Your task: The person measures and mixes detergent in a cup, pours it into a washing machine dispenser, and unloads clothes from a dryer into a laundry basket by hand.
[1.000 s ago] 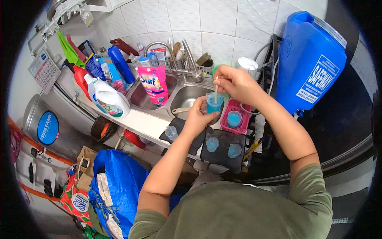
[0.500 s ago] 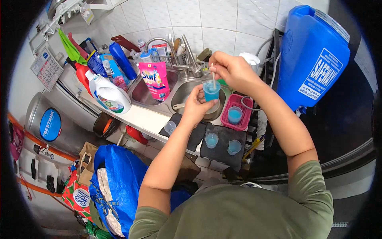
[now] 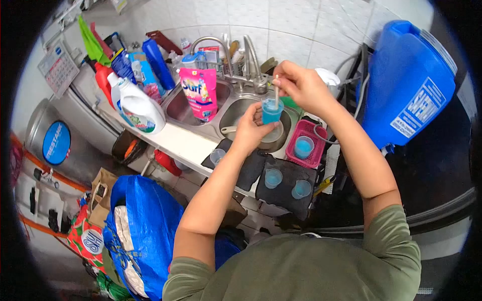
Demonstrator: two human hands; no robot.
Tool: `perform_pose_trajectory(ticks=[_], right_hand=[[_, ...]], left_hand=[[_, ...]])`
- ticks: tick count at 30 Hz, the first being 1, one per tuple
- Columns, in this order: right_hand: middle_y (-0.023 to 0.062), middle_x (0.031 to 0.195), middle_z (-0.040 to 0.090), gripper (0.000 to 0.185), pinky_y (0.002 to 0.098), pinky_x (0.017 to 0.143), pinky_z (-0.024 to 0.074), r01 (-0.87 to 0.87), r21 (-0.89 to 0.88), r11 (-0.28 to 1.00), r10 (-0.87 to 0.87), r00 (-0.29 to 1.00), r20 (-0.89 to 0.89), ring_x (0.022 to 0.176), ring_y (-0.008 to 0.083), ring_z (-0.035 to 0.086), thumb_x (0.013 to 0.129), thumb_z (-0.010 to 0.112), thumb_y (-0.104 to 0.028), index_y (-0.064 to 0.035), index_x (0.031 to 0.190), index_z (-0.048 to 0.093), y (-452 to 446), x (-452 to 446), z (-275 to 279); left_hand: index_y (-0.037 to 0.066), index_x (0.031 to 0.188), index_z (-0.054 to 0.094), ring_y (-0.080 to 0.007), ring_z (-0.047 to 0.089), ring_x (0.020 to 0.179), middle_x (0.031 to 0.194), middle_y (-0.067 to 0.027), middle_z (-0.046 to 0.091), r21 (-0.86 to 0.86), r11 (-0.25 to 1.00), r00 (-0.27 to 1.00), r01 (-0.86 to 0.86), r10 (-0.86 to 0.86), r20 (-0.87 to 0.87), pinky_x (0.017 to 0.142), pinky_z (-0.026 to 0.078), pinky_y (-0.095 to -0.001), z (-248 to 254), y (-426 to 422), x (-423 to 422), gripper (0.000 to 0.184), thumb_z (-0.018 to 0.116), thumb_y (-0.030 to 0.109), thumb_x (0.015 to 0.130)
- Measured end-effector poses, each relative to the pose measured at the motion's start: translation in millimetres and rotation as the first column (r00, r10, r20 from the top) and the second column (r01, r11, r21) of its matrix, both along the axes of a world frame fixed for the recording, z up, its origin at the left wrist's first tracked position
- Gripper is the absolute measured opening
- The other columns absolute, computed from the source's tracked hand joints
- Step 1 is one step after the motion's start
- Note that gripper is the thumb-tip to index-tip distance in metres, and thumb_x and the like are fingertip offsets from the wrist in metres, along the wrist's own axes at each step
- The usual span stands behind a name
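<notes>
Pink plastic film forms the pouch (image 3: 198,95) standing at the sink (image 3: 173,118); it looks soft and, if lifted, should be supported from below. Next, a small clear cup (image 3: 217,156) rests on dark cloth; its thin wall would probably dent under a hard pinch. The left hand (image 3: 249,131) grasps the blue-filled cup (image 3: 271,114) by its side wall, raised over the right basin, thumb on the near side. This cup is likely light, with semi-rigid plastic; hold it below the rim, upright, with even, modest pressure. Excess squeeze could force liquid over the lip, and a wet wall may be slippery. The pale stick (image 3: 276,95), lower end inside the cup, appears slim and stiff; take it near the top. The right hand (image 3: 301,89) pinches it there between thumb and fingers. At far right, another blue-filled cup (image 3: 304,147) sits in the pink basket (image 3: 322,142); lift it by its wall.
</notes>
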State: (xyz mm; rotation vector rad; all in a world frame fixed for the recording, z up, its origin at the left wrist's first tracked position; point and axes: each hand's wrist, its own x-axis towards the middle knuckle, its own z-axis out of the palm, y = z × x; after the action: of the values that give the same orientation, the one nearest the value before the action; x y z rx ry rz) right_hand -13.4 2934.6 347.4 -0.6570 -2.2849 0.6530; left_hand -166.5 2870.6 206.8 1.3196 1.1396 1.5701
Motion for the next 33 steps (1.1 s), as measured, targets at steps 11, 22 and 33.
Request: perform_pose_trajectory(ticks=[11, 22, 33], right_hand=[[0.0044, 0.079, 0.066, 0.009, 0.0254, 0.065, 0.0515, 0.014, 0.078, 0.997, -0.009, 0.999, -0.054, 0.07, 0.0093, 0.062, 0.095, 0.061, -0.008, -0.0006, 0.098, 0.058, 1, -10, -14], [0.0061, 0.079, 0.067, 0.01, 0.0263, 0.067, 0.0539, -0.068, -0.171, 0.983, 0.033, 0.979, -0.199, 0.074, 0.0109, 0.065, 0.095, 0.06, -0.007, 0.0003, 0.102, 0.059, 5, 4, -45], [0.0117, 0.074, 0.066, 0.011, 0.0309, 0.058, 0.0512, -0.196, -0.16, 0.967, 0.144, 0.947, -0.289, 0.066, 0.0177, 0.068, 0.092, 0.062, -0.008, -0.0006, 0.097, 0.056, 2, -14, -65]], left_hand=[[0.002, 0.13, 0.047, -0.0173, 0.063, 0.104, 0.115, -0.0103, 0.064, -0.011, 1.0, 0.998, -0.019, 0.02, 0.059, 0.091, 0.051, -0.0323, -9, -4, -11, 0.061, 0.076, -0.002, 0.076], [0.003, 0.127, 0.048, -0.0162, 0.063, 0.103, 0.114, -0.0098, 0.064, -0.03, 1.0, 0.993, 0.002, 0.001, 0.119, 0.09, 0.051, -0.0304, -28, -2, 9, 0.057, 0.076, -0.003, 0.078], [0.004, 0.128, 0.047, -0.0149, 0.061, 0.1, 0.111, -0.0079, 0.064, -0.117, 0.986, 0.993, -0.117, 0.12, 0.018, 0.089, 0.049, -0.0296, -34, -21, -5, 0.059, 0.077, -0.001, 0.077]])
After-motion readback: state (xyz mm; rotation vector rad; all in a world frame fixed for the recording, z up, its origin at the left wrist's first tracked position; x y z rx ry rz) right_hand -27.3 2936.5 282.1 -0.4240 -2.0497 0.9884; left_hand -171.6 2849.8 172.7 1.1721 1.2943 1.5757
